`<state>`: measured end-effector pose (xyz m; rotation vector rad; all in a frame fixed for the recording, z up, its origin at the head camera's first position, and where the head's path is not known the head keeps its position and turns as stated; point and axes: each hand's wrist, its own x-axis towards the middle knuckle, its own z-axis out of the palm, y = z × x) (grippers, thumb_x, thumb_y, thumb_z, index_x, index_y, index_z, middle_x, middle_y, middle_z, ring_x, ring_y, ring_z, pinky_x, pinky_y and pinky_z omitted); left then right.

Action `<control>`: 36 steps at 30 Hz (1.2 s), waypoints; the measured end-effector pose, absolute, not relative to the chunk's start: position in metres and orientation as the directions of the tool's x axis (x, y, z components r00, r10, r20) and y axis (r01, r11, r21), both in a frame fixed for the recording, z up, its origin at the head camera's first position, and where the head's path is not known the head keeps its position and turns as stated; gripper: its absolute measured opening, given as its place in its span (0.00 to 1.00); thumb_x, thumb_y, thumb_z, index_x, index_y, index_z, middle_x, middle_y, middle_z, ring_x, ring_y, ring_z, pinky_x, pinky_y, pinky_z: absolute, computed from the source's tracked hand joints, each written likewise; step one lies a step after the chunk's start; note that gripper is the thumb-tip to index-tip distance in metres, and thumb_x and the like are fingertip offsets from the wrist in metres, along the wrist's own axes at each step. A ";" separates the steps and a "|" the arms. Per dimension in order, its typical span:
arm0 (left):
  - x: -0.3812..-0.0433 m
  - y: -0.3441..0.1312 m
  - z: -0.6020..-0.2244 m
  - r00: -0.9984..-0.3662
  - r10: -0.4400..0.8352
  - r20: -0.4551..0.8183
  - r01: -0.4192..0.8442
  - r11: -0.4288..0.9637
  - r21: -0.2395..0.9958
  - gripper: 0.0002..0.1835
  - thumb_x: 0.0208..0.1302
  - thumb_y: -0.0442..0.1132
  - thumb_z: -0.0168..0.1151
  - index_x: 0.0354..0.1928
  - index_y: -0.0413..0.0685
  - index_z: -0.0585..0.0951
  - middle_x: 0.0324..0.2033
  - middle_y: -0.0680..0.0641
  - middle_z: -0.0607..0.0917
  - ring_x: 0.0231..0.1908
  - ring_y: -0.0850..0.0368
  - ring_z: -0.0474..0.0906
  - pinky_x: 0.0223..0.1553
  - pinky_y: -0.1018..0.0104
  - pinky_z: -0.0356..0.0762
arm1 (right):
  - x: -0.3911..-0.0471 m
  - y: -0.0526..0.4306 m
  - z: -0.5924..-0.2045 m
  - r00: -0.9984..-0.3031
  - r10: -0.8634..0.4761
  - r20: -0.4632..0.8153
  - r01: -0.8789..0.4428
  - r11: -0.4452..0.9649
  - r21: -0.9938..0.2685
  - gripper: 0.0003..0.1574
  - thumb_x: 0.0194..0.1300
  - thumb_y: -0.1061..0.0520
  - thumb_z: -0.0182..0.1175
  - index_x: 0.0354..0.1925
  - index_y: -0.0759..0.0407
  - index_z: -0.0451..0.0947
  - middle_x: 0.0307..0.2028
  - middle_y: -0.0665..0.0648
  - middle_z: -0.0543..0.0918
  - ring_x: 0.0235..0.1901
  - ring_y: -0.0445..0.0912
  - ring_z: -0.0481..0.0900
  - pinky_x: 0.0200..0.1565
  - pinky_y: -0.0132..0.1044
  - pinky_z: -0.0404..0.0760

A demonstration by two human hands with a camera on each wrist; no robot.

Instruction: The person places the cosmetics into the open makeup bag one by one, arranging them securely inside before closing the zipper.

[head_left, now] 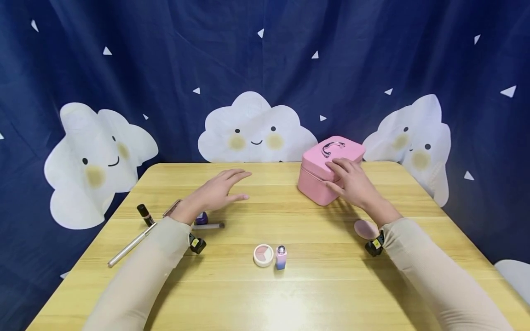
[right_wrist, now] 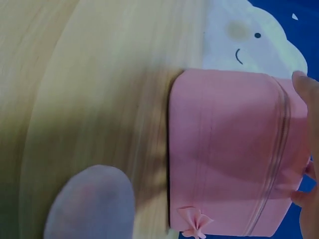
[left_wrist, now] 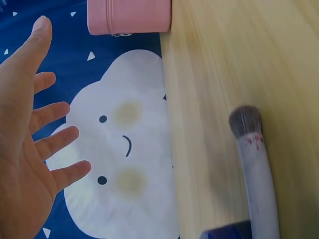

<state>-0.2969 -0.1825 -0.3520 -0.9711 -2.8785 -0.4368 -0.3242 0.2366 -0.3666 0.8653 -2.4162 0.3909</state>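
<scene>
A pink zippered makeup case (head_left: 316,177) with a silver handle (head_left: 332,149) on its lid stands at the back right of the table. My right hand (head_left: 352,184) is at the case's near right corner, fingers over the lid's edge and thumb lower by the front side; contact is hard to tell. The right wrist view shows its zipper (right_wrist: 278,149) and a small pink bow (right_wrist: 194,220). My left hand (head_left: 217,191) hovers with fingers extended and holds nothing. Below it lie a makeup brush (left_wrist: 256,179) and a dark purple bottle (head_left: 201,218), partly hidden.
A round three-colour palette (head_left: 263,255) and a pink-blue bottle (head_left: 281,258) are at the front middle. To the left lie a black-capped tube (head_left: 145,214), a silver pen-like stick (head_left: 130,245) and a partly hidden compact (head_left: 172,208). A pale pink oval pad (head_left: 365,229) lies near my right wrist.
</scene>
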 end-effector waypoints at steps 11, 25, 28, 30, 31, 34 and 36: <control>-0.316 -0.156 -0.350 -0.773 0.611 0.172 0.634 0.732 0.250 0.40 0.66 0.69 0.48 0.75 0.63 0.58 0.72 0.48 0.60 0.71 0.46 0.54 0.69 0.46 0.54 | -0.324 0.234 -0.371 -0.626 -0.457 0.632 -0.652 0.751 -0.103 0.30 0.60 0.55 0.68 0.59 0.63 0.76 0.57 0.66 0.74 0.59 0.63 0.68 0.62 0.58 0.65; -0.338 -0.117 -0.348 -0.759 0.630 0.165 0.649 0.712 0.267 0.43 0.63 0.74 0.44 0.76 0.64 0.57 0.73 0.50 0.60 0.72 0.50 0.53 0.71 0.51 0.52 | -0.323 0.229 -0.374 -0.631 -0.444 0.636 -0.641 0.761 -0.104 0.32 0.57 0.53 0.71 0.58 0.62 0.76 0.56 0.66 0.75 0.58 0.63 0.69 0.61 0.58 0.65; -0.341 -0.108 -0.347 -0.756 0.634 0.160 0.651 0.707 0.276 0.43 0.63 0.74 0.44 0.76 0.65 0.56 0.73 0.50 0.59 0.72 0.50 0.54 0.71 0.51 0.52 | -0.325 0.227 -0.377 -0.633 -0.429 0.645 -0.629 0.771 -0.104 0.35 0.53 0.53 0.74 0.56 0.63 0.75 0.55 0.66 0.74 0.57 0.64 0.68 0.61 0.58 0.65; -0.342 -0.103 -0.347 -0.752 0.641 0.152 0.655 0.702 0.281 0.43 0.62 0.75 0.43 0.76 0.65 0.56 0.73 0.50 0.59 0.72 0.49 0.54 0.71 0.50 0.52 | -0.326 0.225 -0.379 -0.641 -0.414 0.646 -0.621 0.774 -0.121 0.36 0.51 0.53 0.76 0.56 0.63 0.74 0.55 0.67 0.73 0.57 0.64 0.67 0.61 0.58 0.64; -0.343 -0.100 -0.347 -0.751 0.643 0.149 0.656 0.700 0.281 0.44 0.62 0.75 0.43 0.76 0.66 0.56 0.73 0.50 0.59 0.72 0.49 0.54 0.71 0.49 0.53 | -0.326 0.224 -0.380 -0.648 -0.407 0.644 -0.617 0.776 -0.130 0.37 0.51 0.53 0.76 0.56 0.63 0.74 0.56 0.67 0.72 0.58 0.64 0.66 0.62 0.58 0.63; -0.346 -0.094 -0.348 -0.744 0.651 0.149 0.664 0.696 0.273 0.43 0.63 0.74 0.44 0.76 0.66 0.55 0.73 0.49 0.59 0.71 0.49 0.54 0.71 0.50 0.53 | -0.326 0.220 -0.382 -0.666 -0.387 0.637 -0.603 0.783 -0.154 0.39 0.52 0.52 0.75 0.59 0.63 0.73 0.60 0.69 0.71 0.62 0.64 0.64 0.65 0.58 0.61; -0.349 -0.091 -0.347 -0.737 0.659 0.153 0.672 0.689 0.272 0.41 0.65 0.72 0.46 0.76 0.64 0.56 0.73 0.49 0.60 0.71 0.50 0.55 0.71 0.52 0.53 | -0.325 0.219 -0.382 -0.674 -0.383 0.632 -0.594 0.789 -0.156 0.40 0.53 0.52 0.74 0.61 0.63 0.72 0.61 0.70 0.71 0.64 0.65 0.63 0.66 0.59 0.59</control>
